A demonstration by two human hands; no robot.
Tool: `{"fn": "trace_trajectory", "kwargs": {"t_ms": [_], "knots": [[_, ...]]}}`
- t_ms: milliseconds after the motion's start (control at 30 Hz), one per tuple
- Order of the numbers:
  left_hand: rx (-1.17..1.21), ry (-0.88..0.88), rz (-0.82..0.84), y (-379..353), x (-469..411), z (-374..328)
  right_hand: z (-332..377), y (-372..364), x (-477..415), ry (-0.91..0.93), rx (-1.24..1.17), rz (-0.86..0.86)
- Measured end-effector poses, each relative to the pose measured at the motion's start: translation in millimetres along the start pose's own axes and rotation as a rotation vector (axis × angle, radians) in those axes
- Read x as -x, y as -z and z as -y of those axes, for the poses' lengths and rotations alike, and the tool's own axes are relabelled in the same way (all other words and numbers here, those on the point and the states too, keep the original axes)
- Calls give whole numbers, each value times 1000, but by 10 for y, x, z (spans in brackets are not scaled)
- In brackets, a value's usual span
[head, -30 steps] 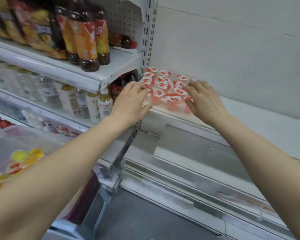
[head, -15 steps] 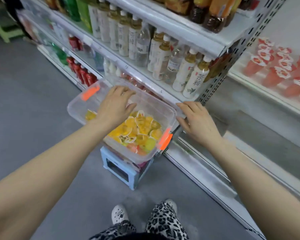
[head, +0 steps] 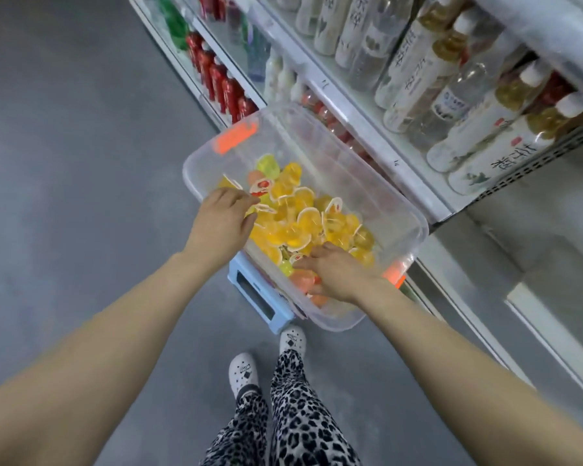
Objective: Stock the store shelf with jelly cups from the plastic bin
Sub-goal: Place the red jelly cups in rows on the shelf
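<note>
From the head view, a clear plastic bin with orange latches sits on a pale blue stool on the grey floor, just beside the drinks shelf. Inside lies a loose heap of jelly cups: small translucent tubs, mostly yellow and orange, a few green and pink, with white foil lids, lying tilted every way. Both hands are down in the bin. The left hand rests on the heap's near-left edge, fingers curled among the cups. The right hand lies palm-down over pink cups at the near corner. Whether either hand has hold of a cup cannot be told.
</note>
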State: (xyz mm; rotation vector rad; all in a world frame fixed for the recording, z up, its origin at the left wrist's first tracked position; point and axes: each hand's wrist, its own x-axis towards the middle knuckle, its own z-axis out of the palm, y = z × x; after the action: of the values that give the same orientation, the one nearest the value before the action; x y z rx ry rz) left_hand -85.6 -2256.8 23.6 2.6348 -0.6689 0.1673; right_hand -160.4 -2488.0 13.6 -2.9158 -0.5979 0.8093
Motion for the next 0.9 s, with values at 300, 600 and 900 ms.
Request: {"fn": "trace_trajectory", "kwargs": {"t_ms": [300, 600, 900], "knots": [[-33, 2, 57, -1, -8, 40, 25, -72, -203, 59, 80, 3], [-82, 113, 243, 83, -322, -2, -434, 499, -157, -119, -351, -462], [-265, 118, 545, -442, -1033, 70, -736, 171, -471, -156, -402, -441]]}}
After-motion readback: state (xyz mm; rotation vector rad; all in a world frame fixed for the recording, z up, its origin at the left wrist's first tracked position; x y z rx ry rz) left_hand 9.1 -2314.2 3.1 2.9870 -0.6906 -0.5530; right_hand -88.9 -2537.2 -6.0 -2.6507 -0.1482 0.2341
